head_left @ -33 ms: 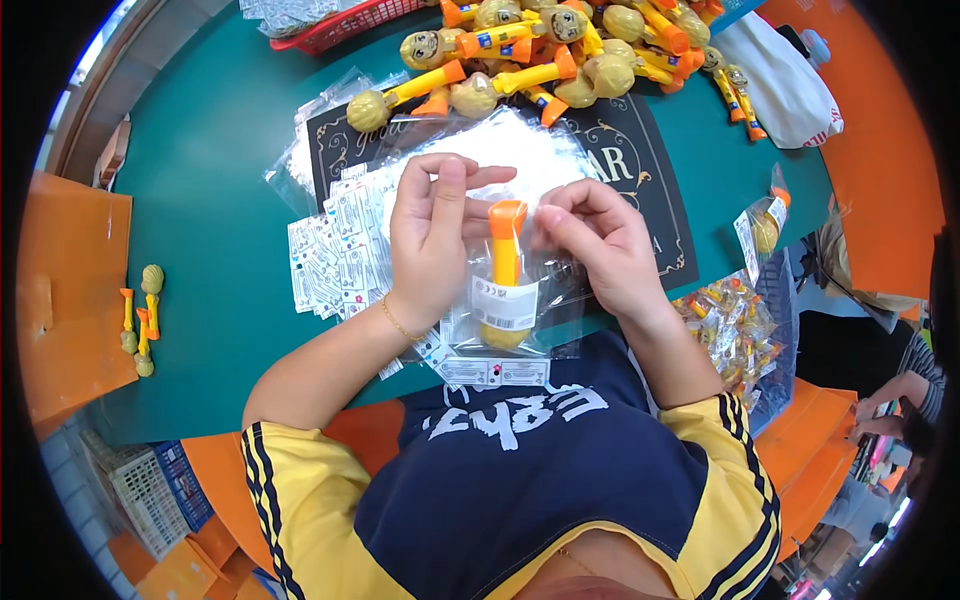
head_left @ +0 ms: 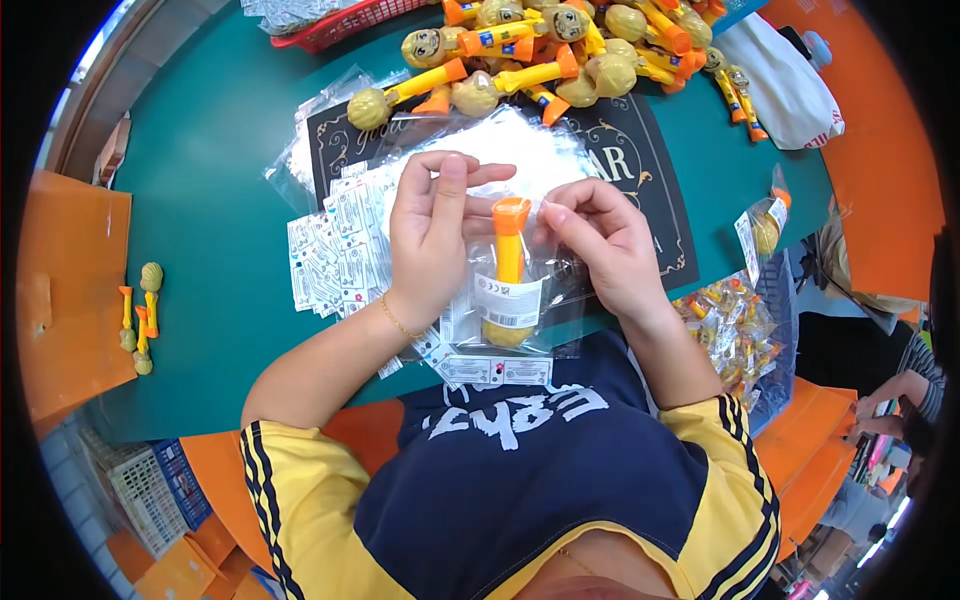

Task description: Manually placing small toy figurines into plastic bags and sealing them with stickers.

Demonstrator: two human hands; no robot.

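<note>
A yellow candy dispenser (head_left: 509, 258) with an orange foot and a round gold head stands foot-up in front of me, inside a clear plastic bag (head_left: 556, 297). A white printed label (head_left: 507, 303) wraps across it near the head. My right hand (head_left: 598, 238) pinches the upper right edge of the bag between thumb and forefinger. On the other side, my left hand (head_left: 432, 225) has its fingers stretched out behind the orange foot and its thumb raised apart. The tips of some left fingers are hidden behind the dispenser and bag.
Loose dispensers (head_left: 540, 75) pile up at the back, near a red basket (head_left: 345, 25). White paper slips (head_left: 335, 250) lie left of my hands, over a black mat (head_left: 650, 200). A bagged dispenser (head_left: 768, 228) rests at the right edge, above a bin of bagged ones (head_left: 735, 325).
The bagged dispenser's orange foot has shifted very slightly up and to the right. Both hands are almost where they were.
</note>
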